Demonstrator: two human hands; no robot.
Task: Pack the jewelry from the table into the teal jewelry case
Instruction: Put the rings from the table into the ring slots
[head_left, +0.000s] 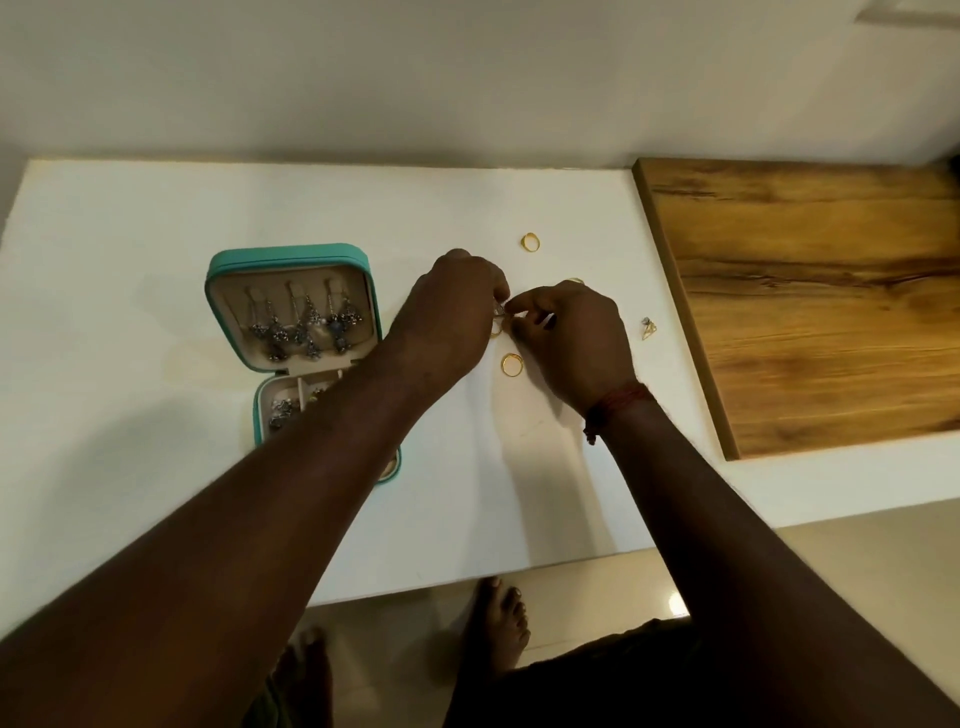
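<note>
Right of the open teal case (291, 257), above the white table (130, 234), the left hand (452, 306) and right hand (571, 338) both pinch a silvery piece (500, 310): the pick-up step, judged mid-task. Next it must travel left into the case. A near gold ring (511, 365), a far gold ring (530, 242) and an earring (648, 327) lie loose. The left forearm (311, 467) hides most of the case's lower tray; the piece's kind is unreadable.

head cam: I'm looking steeply down, wall (467, 78) at 12 o'clock, feet (498, 623) at 6
range: close, white table (130, 218) fills most
</note>
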